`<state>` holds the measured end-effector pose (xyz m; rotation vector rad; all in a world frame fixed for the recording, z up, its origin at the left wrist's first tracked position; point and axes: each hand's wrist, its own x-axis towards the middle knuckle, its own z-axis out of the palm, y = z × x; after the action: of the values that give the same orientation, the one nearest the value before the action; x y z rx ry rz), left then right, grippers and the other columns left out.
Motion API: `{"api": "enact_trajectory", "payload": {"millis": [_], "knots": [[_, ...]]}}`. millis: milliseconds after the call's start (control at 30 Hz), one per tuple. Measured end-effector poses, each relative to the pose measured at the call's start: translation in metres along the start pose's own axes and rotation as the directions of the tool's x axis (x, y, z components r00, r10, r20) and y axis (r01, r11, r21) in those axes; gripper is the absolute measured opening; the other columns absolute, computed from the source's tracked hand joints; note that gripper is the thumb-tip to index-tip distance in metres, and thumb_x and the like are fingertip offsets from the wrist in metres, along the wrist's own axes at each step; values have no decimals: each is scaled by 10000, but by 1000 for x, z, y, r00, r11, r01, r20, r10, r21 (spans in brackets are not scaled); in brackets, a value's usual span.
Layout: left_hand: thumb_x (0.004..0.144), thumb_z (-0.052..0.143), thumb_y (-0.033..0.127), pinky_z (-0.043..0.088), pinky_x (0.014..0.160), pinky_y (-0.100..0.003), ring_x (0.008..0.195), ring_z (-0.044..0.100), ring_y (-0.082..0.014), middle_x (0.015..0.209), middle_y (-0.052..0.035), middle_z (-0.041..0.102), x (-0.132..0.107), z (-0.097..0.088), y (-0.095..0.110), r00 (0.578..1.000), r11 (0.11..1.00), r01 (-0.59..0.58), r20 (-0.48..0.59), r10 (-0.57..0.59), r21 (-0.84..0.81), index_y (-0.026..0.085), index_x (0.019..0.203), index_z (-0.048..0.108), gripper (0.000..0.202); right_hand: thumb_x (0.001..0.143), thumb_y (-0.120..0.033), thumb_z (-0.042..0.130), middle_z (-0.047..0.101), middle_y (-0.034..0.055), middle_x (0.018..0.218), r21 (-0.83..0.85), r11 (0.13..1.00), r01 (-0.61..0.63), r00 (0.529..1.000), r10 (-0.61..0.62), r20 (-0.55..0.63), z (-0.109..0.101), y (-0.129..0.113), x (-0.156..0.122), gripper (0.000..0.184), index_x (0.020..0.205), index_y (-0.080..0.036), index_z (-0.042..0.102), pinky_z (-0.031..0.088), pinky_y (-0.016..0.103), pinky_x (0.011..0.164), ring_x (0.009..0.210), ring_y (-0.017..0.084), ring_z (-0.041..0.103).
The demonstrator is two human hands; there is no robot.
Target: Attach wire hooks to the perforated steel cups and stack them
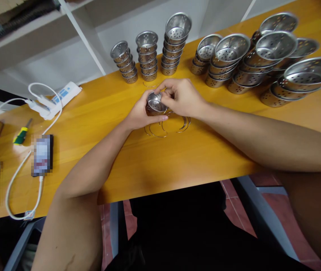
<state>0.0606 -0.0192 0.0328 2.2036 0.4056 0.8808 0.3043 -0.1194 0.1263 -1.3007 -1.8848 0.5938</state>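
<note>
A small perforated metal cup (155, 103) is held above the wooden table by my left hand (140, 113), its fingers and thumb wrapped round the side. The cup's open mouth faces up towards me. My right hand (181, 97) is at the cup's right rim, thumb and index finger pinched together there. Whatever those fingertips hold, if anything, is too small or hidden to tell. Several thin curved wires (158, 134) lie on the table just below and to the right of the cup.
Stacks of perforated cups (149, 56) stand at the back, with more stacks of cups (231, 60) to the right. On the left are a power strip (66, 98), a green-yellow screwdriver (22, 135) and a phone (42, 155) on a white cable.
</note>
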Motion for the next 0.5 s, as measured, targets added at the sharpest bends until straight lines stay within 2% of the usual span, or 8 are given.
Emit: {"api": "enact_trajectory", "payload": {"millis": [100, 167, 233, 333, 500], "knots": [[902, 1005, 1032, 621, 1479, -711, 1582, 825, -423, 1664, -168, 787, -1, 1, -1, 1000, 1000, 11, 9, -11, 6, 276, 1846, 547, 1293, 1102, -425, 890, 638, -7, 738, 5, 1000, 0, 1000, 0, -6, 1, 2, 1, 166, 1156, -271, 862, 609, 438, 824, 752, 247, 620], [921, 998, 1020, 653, 1444, -685, 1552, 839, -401, 1668, -165, 787, -1, 1, -3, 1000, 999, 21, 12, -21, -29, 281, 1827, 560, 1249, 1103, -438, 894, 629, -6, 742, 39, 999, 9, 1000, -9, -13, 2, 3, 3, 174, 1119, -271, 850, 580, 422, 790, 744, 237, 596], [931, 986, 1025, 689, 1399, -669, 1516, 852, -384, 1649, -159, 793, -1, 0, -7, 1000, 997, 24, -7, -24, -72, 277, 1793, 587, 1209, 1110, -512, 910, 636, -3, 756, 104, 994, 23, 1000, -23, 3, 2, 4, 4, 251, 1088, -276, 830, 532, 395, 732, 734, 224, 559], [905, 998, 1035, 703, 1377, -670, 1490, 849, -376, 1601, -143, 805, 0, -5, -9, 997, 992, 60, -39, -65, -107, 277, 1743, 643, 1185, 1084, -688, 968, 698, 12, 817, 227, 973, 45, 994, -66, 87, -3, 8, 8, 434, 1071, -282, 816, 465, 362, 672, 745, 212, 538], [870, 1067, 975, 713, 1332, -681, 1414, 844, -371, 1507, -127, 815, 2, -14, -4, 984, 968, 170, -21, -176, -183, 275, 1653, 709, 1110, 967, -904, 1059, 693, -2, 835, 371, 923, 104, 945, -208, 252, -17, 20, 15, 656, 1090, -298, 838, 437, 344, 673, 750, 195, 538]]}}
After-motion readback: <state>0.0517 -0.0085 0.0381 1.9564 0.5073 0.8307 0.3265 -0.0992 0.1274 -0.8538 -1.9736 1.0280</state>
